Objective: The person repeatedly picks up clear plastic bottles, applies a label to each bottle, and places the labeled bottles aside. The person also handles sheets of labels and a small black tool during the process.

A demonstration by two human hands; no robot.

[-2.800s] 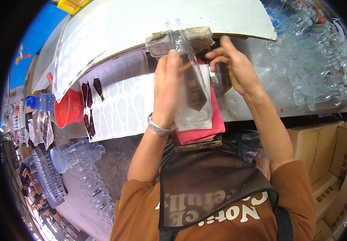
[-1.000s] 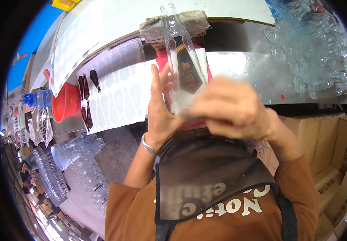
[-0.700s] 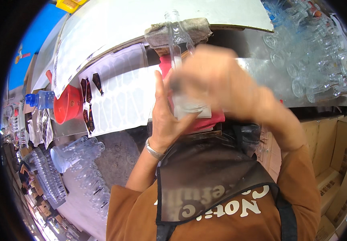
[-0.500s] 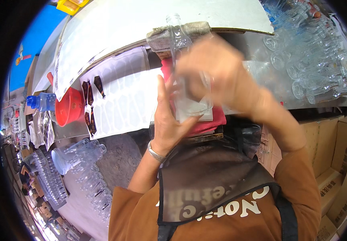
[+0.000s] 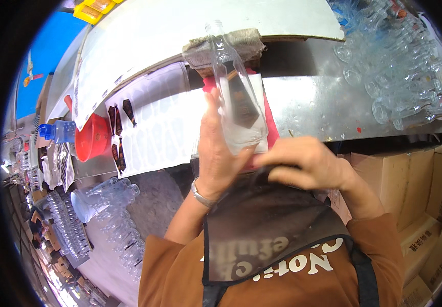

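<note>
A clear glass bottle (image 5: pixel 223 51) lies slantwise, its neck on a folded grey cloth (image 5: pixel 251 43). My left hand (image 5: pixel 216 138) grips the lower part of it, with the thumb along the base. A dark, tie-shaped label (image 5: pixel 244 102) shows on the side of the bottle. Beneath are a white pad (image 5: pixel 256 84) and a pink-red cloth (image 5: pixel 271 117). My right hand (image 5: pixel 308 161) is by the bottle's base, slightly blurred, thumb and forefinger apart and nothing visible between them. To the left, a white label sheet (image 5: pixel 162 112) carries a few more dark tie-shaped labels (image 5: pixel 128 110).
Many clear bottles (image 5: pixel 384 77) lie on the metal table at the right. A red bowl (image 5: pixel 92 138) and a blue-capped plastic bottle (image 5: pixel 60 131) stand at the left. More bottles (image 5: pixel 111 220) lie lower left. Cardboard boxes (image 5: pixel 405 179) fill the lower right.
My right hand has moved down and toward me, from over the bottle to beside its base. The dark label on the bottle now shows plainly. My left hand keeps its hold.
</note>
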